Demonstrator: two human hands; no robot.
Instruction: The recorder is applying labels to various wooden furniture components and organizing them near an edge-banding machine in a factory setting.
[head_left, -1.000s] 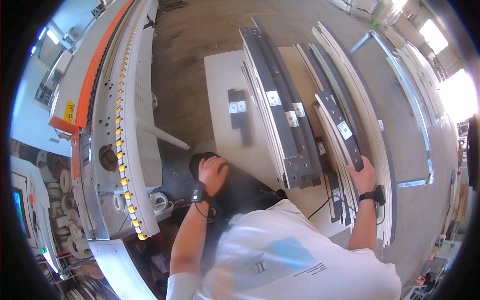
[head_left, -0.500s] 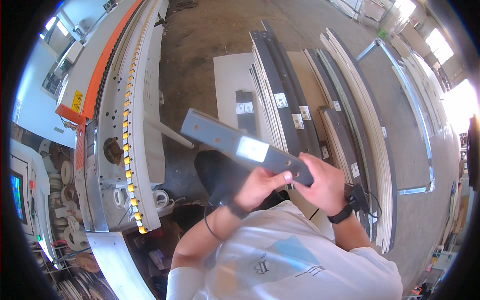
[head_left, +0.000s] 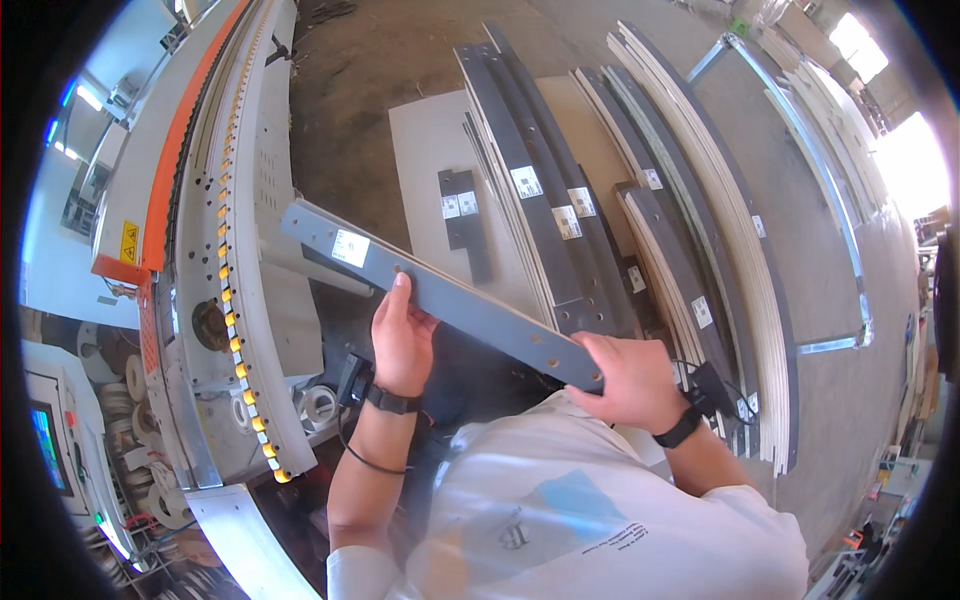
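A long, narrow grey panel strip (head_left: pixel 470 305) slants in front of me, its far end up to the left and its near end down to the right. Small drilled holes show toward both ends, and a white label (head_left: pixel 350 248) sticks near the left end. My left hand (head_left: pixel 403 340) grips the strip from below around its middle, thumb on the upper face. My right hand (head_left: pixel 635 380) is closed around the right end, thumb beneath and fingers over the top.
To the left runs a long machine (head_left: pixel 270 230) with an orange cover and yellow rollers. Stacks of dark panel strips (head_left: pixel 530 190) with labels lie on the floor ahead and right. Short labelled strips (head_left: pixel 460 205) lie on a white sheet (head_left: pixel 415 135). A metal frame (head_left: pixel 845 240) stands farther right.
My left hand has moved left along the strip, away from my right hand. The strip has shifted left and now shows more of its length, with the label near its far end.
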